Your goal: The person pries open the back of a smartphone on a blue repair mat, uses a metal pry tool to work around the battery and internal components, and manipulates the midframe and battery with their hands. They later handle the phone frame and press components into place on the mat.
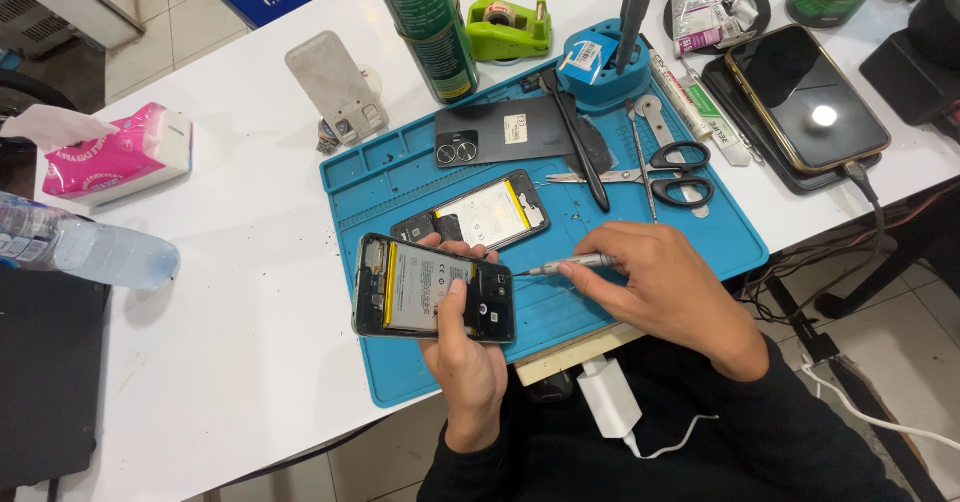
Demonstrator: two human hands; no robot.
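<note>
- The left hand (462,347) holds an opened phone (434,288), back cover off, just above the near edge of the blue work mat (400,187); the grip is closed around it, thumb laid across the exposed battery and fingertips curling over the far edge.
- The right hand (655,287) pinches a slim metal screwdriver (570,264) between thumb and fingers, its tip at the phone's right end (whether it actually touches a screw is too small to tell).
- A second opened phone (480,212) lies flat on the mat just beyond the held one.
- Further back on the mat rest a dark back cover (510,127) with a camera cutout, black-handled scissors (675,172) and a blue tool stand (600,67).
- Off the mat to the right, an intact phone (805,97) lies screen up on the white tabletop (230,292), cable plugged in.
- At the left sit a pink tissue pack (115,157) and a clear plastic bottle (85,247) on its side.
- A green spray can (430,27) and green tape dispenser (510,27) stand behind the mat.
</note>
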